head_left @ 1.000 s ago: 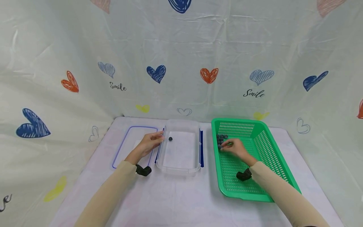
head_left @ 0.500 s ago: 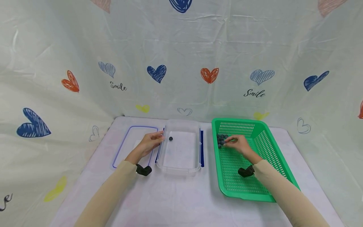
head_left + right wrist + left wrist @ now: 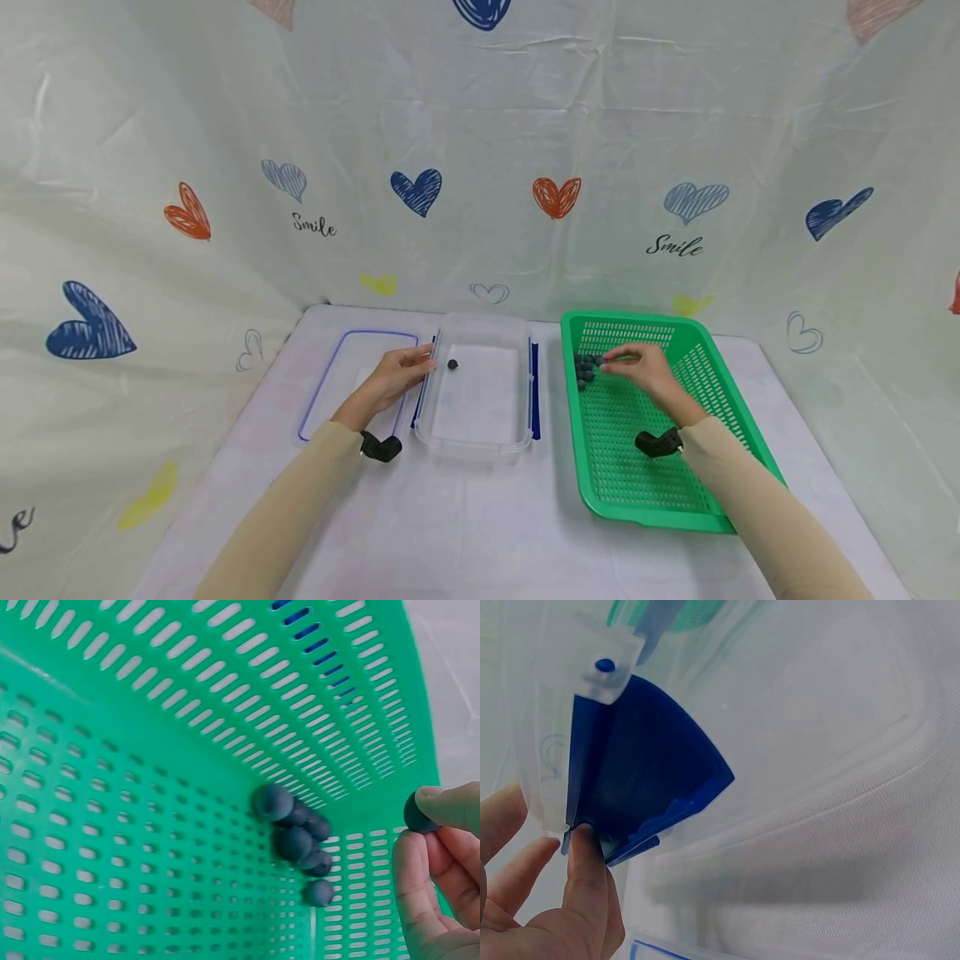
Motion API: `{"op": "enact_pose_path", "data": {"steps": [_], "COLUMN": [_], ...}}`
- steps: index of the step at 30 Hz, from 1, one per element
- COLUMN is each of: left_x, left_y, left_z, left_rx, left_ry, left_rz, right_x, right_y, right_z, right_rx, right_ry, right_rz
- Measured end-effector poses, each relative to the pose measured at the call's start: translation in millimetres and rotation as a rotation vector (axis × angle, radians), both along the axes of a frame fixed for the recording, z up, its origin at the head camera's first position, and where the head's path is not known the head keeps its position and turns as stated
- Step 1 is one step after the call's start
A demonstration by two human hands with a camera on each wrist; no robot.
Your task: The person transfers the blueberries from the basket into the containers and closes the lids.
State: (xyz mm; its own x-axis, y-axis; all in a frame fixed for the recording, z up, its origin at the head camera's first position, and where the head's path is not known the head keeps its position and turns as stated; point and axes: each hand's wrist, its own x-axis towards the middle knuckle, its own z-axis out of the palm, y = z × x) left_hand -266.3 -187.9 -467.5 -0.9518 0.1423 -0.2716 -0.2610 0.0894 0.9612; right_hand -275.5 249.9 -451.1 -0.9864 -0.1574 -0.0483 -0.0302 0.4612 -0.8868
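My right hand (image 3: 641,368) pinches a blueberry (image 3: 420,814) between thumb and fingertips over the green plastic basket (image 3: 693,512). Below it, several more blueberries (image 3: 292,844) cluster in the basket's back left corner. With its fingers extended, my left hand (image 3: 390,382) touches the left side of a clear plastic food container (image 3: 476,446). In the left wrist view, fingertips rest against the container's outer wall and its hanging blue latch flap (image 3: 645,765). One blueberry (image 3: 452,364) lies inside the container, towards its upper left.
Left of the container, a clear lid with a blue seal (image 3: 318,387) lies flat, partly under my left hand. Another blue latch flap (image 3: 536,392) sticks out on the container's right. A white cloth covers the table (image 3: 465,525). A heart-printed sheet (image 3: 487,125) hangs behind.
My right hand has moved up and back to the right from the blueberry cluster, now with a blueberry between its fingertips. My left hand stays at the container's side.
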Motion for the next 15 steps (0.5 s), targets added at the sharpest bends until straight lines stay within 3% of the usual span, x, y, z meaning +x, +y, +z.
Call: {"op": "enact_pose_path", "data": {"steps": [15], "left_x": [0.5], "left_y": [0.9], "left_z": [2.0], "left_rx": [-0.019], "left_ry": [-0.026], "left_rz": [0.022], "right_x": [-1.1], "right_y": [-1], "right_z": [28.6], "right_rx": [-0.03], "right_ry": [0.02], "right_rz": [-0.024]}}
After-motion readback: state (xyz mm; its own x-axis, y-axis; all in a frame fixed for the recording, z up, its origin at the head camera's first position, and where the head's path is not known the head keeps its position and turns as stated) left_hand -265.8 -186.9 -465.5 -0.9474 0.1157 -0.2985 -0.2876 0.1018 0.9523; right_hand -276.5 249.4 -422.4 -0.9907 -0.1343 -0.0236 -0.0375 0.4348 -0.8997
